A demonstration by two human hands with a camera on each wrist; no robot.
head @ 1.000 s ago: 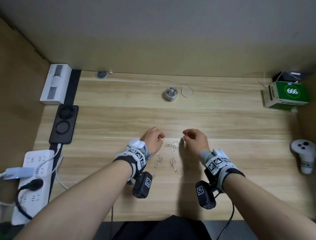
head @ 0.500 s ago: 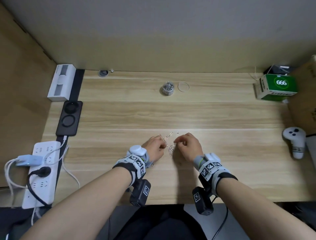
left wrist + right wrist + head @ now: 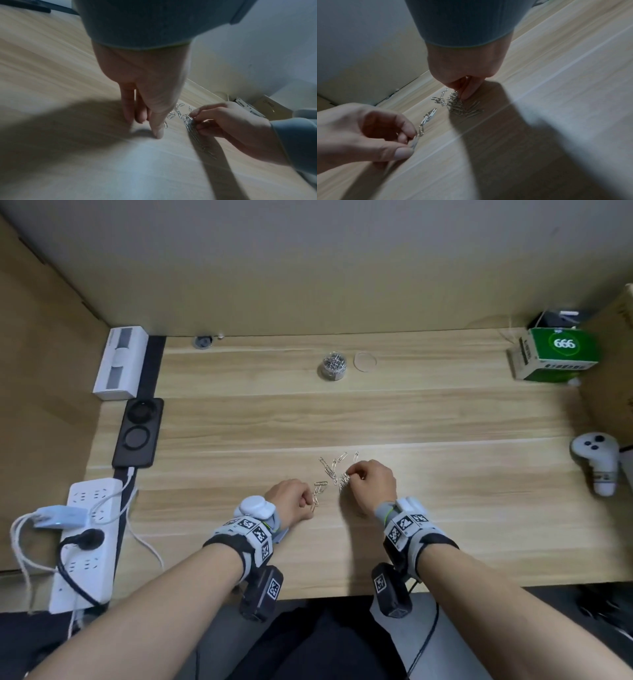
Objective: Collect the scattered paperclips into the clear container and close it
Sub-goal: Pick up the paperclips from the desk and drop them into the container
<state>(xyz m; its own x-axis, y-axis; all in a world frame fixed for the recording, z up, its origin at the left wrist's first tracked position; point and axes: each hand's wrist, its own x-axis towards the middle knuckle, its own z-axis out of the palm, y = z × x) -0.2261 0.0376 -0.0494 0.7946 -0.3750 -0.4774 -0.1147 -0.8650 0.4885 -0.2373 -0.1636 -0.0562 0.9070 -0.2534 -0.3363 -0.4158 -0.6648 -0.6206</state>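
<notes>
A small clear container (image 3: 335, 366) holding paperclips stands at the back of the wooden desk (image 3: 479, 508), its round clear lid (image 3: 365, 360) lying just to its right. Loose silver paperclips (image 3: 333, 465) lie scattered in front of my hands. My right hand (image 3: 351, 477) pinches a bunch of paperclips (image 3: 454, 100) whose lower ends touch the desk. To its left, my left hand (image 3: 310, 503) has its fingers curled, thumb and fingertips pinching the near end of a short row of paperclips (image 3: 423, 121) that lies on the desk.
Along the left edge are a white power strip (image 3: 85, 542) with cables, a black charging pad (image 3: 138, 433) and a white box (image 3: 120, 362). A green box (image 3: 556, 354) sits at the back right, a white controller (image 3: 597, 463) at the right.
My hands have drawn apart. The left has pulled back toward me with a few clips, while the right has gathered a bunch between its fingers. The head view has shifted slightly.
</notes>
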